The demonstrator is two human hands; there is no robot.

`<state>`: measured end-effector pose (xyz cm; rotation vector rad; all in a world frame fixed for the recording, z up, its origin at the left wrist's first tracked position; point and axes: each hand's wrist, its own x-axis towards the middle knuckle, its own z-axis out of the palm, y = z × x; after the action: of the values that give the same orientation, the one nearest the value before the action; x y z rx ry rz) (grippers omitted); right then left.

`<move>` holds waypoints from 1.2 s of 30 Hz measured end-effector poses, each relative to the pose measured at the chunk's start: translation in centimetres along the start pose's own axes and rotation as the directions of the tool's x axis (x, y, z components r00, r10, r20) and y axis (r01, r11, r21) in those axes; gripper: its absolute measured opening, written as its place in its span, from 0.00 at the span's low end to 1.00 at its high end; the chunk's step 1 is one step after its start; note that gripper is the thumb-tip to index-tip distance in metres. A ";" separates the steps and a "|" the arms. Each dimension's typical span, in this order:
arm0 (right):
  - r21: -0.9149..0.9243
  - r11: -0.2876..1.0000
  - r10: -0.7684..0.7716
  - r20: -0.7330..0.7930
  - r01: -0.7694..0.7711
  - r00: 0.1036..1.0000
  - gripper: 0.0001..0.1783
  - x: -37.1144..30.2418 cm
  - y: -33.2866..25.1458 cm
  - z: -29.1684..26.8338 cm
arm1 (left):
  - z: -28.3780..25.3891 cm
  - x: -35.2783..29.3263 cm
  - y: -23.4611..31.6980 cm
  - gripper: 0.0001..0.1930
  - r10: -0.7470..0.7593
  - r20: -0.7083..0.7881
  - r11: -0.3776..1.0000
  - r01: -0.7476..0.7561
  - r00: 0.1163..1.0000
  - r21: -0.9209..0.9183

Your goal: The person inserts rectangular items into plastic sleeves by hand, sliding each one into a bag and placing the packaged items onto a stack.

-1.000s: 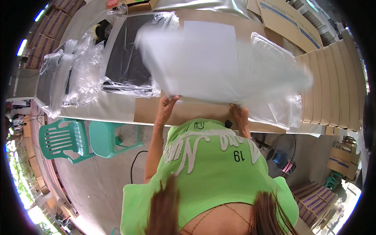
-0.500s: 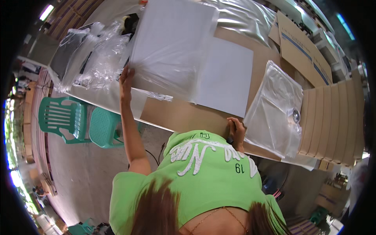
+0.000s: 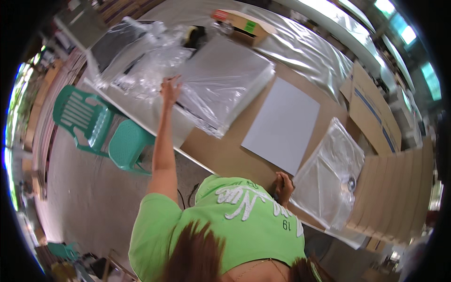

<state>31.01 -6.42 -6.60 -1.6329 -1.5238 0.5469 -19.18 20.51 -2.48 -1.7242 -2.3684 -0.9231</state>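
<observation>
My left hand [image 3: 170,90] is open, its fingers apart, at the left edge of a flat panel in a clear plastic bag [image 3: 225,77]. Whether the fingertips touch the bag I cannot tell. To the right of the bagged panel, a bare pale-grey sheet [image 3: 284,124] lies flat on brown cardboard [image 3: 211,148]. My right hand [image 3: 283,186] rests closed near the table's front edge, just below the sheet's near corner. Its curled fingers hide whatever they may hold. Beside it lies a stack of empty clear plastic bags [image 3: 324,174] with a roll of tape [image 3: 348,184] on top.
Crumpled plastic wrap [image 3: 150,70] covers the table's left part. An open carton [image 3: 244,26] stands at the back. Folded cardboard [image 3: 376,110] and a row of brown cardboard pieces [image 3: 394,188] are on the right. A green chair [image 3: 84,117] and green stool [image 3: 129,143] stand left.
The bagged panel, upright-looking and close before, now lies flat farther back and left, apart from the pale sheet. My left hand has come off its edge and opened. The view has turned.
</observation>
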 end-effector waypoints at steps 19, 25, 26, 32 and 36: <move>-0.289 0.919 0.109 -0.466 -0.267 0.878 0.09 2.6 16.0 -12.3 | 1.0 -11.2 14.2 0.17 0.129 -0.097 0.976 -0.144 0.987 -0.164; -0.127 0.947 0.164 -0.597 -0.294 0.785 0.07 6.8 12.4 -12.3 | 0.4 -11.9 10.5 0.15 0.278 -0.211 0.954 -0.295 0.937 -0.051; -0.094 0.966 0.121 -0.662 -0.243 0.739 0.06 6.6 12.5 -13.4 | 1.9 -11.3 10.4 0.15 0.274 -0.190 0.950 -0.296 0.943 -0.102; -0.449 0.628 0.043 -0.795 -0.636 0.605 0.16 5.4 10.8 -18.0 | 1.5 -12.4 10.9 0.13 0.260 -0.129 0.961 -0.269 0.957 -0.057; -0.402 0.536 0.076 -0.853 -0.742 0.517 0.31 4.8 10.4 -20.0 | 1.0 -12.5 11.6 0.13 0.201 -0.026 0.972 -0.202 0.979 -0.121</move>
<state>53.66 -6.52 -2.36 -2.4937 -0.5826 -0.6424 -4.01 12.66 -3.26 -1.9520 -2.1180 -1.0627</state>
